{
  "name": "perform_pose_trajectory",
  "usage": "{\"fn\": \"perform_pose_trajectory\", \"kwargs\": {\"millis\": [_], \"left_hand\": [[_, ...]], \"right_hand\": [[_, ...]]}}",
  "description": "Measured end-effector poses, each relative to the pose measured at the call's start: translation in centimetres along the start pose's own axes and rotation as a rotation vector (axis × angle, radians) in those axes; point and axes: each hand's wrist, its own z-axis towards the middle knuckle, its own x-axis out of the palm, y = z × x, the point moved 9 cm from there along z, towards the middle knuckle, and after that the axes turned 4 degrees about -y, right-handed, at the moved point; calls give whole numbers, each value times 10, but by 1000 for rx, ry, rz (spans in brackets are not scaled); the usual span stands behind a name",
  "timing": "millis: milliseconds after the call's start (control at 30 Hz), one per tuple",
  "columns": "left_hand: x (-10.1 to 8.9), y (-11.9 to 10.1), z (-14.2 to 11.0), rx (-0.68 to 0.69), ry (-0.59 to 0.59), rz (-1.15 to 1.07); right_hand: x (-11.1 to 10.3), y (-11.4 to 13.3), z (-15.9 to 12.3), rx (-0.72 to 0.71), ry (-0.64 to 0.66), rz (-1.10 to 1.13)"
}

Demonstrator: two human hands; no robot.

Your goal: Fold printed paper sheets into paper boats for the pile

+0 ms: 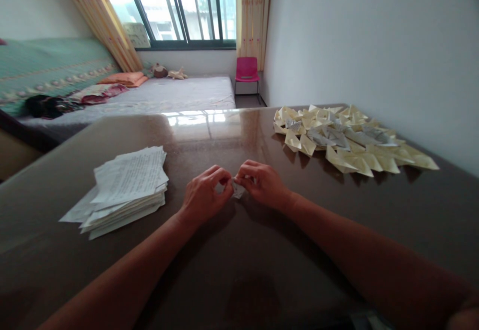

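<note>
Between my two hands, over the middle of the table, is a small piece of folded paper (238, 190) with printed or written marks. My left hand (207, 190) pinches its left side between thumb and fingers. On the other side, my right hand (264, 183) pinches the paper the same way, with the fingertips of both hands almost touching. Most of the paper is hidden by my fingers, so its exact folded shape does not show.
A stack of paper sheets (127, 180) lies left on the glossy brown table (209, 280). Several folded paper boats (348, 138) sit in rows at the right, near the white wall (374, 36). Beyond stand a bed (194, 90) and a pink chair (247, 68).
</note>
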Motion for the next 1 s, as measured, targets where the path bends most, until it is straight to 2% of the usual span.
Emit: {"fn": "perform_pose_trajectory", "kwargs": {"millis": [267, 500, 633, 767, 1000], "left_hand": [[2, 6, 2, -13, -8, -105], [1, 17, 4, -53, -50, -175], [-3, 19, 5, -47, -77, -127], [-8, 12, 4, 29, -90, 15], [-6, -13, 0, 191, -18, 254]], "right_hand": [[-5, -9, 4, 47, -78, 146], [-3, -32, 3, 267, -171, 409], [-3, -33, 3, 272, -215, 454], [-4, -25, 3, 204, -176, 362], [-3, -9, 2, 56, -67, -20]]}}
